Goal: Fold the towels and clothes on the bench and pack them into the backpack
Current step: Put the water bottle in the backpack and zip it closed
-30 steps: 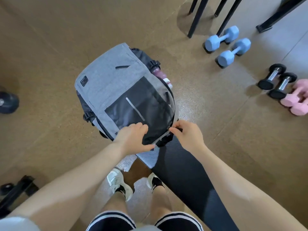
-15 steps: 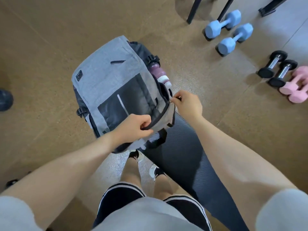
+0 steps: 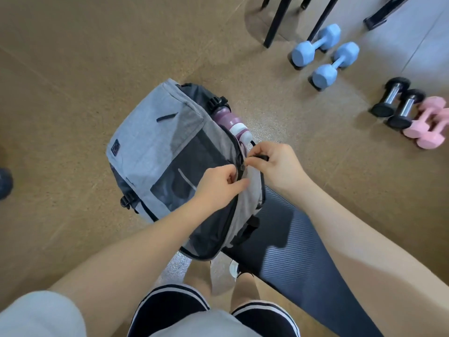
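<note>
A grey and black backpack point(image 3: 155, 152) leans against the end of a dark padded bench point(image 3: 289, 244), its front panel facing me. My left hand point(image 3: 216, 186) grips the fabric at the bag's upper right edge, beside the zip line. My right hand point(image 3: 277, 164) pinches a small black zip pull at the same edge, just right of the left hand. A purple and white bottle point(image 3: 233, 125) sticks out of the side pocket. No towels or clothes show in this view.
Two blue dumbbells point(image 3: 323, 54), two black and chrome dumbbells point(image 3: 398, 103) and pink dumbbells point(image 3: 430, 125) lie on the brown floor at the right. Black frame legs point(image 3: 277, 20) stand at the top. A dark object point(image 3: 4, 181) sits at the left edge. My feet are below the bag.
My right hand has drawn the zip pull from the bag's near end up along its right side. My left hand followed up the edge. The bag has tilted and shifted nearer.
</note>
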The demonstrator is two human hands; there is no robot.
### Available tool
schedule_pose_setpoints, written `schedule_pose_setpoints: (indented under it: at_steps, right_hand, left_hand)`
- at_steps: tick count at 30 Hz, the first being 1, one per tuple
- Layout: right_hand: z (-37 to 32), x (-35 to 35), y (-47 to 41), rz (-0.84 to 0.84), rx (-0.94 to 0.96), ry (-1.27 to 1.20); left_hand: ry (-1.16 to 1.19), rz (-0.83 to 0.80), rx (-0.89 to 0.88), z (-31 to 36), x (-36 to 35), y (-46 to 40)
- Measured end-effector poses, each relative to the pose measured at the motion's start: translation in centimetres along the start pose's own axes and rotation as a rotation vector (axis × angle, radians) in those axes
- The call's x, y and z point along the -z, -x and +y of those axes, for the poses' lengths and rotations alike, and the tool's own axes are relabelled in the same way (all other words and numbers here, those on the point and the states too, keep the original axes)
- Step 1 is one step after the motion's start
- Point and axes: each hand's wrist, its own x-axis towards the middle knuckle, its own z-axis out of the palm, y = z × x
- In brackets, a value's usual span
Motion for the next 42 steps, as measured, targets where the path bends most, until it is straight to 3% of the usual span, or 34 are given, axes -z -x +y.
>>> schedule_pose_setpoints:
  at_steps: [7,11,15,20,23,29,33,39,42]
  right_hand:
    - [-2.8,-2.2,-6.0,-0.002,0.069,0.173]
    - [-3.4,-2.8,-8.8,0.120,0.186,0.403]
    - [-5.1,-4.0,-10.7,0.136,0.112,0.604]
    - [-5.4,-5.1,-11.8,0.122,0.155,0.772]
    - [-4.7,-5.2,-11.8,0.125,0.076,0.673]
    - [-2.9,-4.7,-4.4,0.171,-0.174,0.173]
    - [-0.6,-4.3,0.2,-0.192,-0.425,0.224]
    - [3.9,-2.0,0.8,-0.162,-0.332,0.168]
    - [8.0,-1.4,0.4,-0.094,-0.387,0.165]
  left_hand:
    - [0.131,-0.122,-0.115,-0.8,5.9,2.1]
    - [0.125,-0.184,-0.166,-1.0,8.1,2.8]
    - [0.124,-0.238,-0.199,-1.3,8.9,3.1]
    - [0.087,-0.282,-0.228,-1.5,9.2,2.9]
    - [0.072,-0.320,-0.219,-1.5,8.9,2.5]
    - [-0.004,-0.329,-0.146,-2.0,5.0,2.9]
    - [-0.089,-0.237,-0.126,-1.3,1.0,2.4]
    - [-0.008,-0.183,-0.097,0.1,-4.1,1.3]
    - [0.087,-0.405,-0.041,0.5,-7.1,1.1]
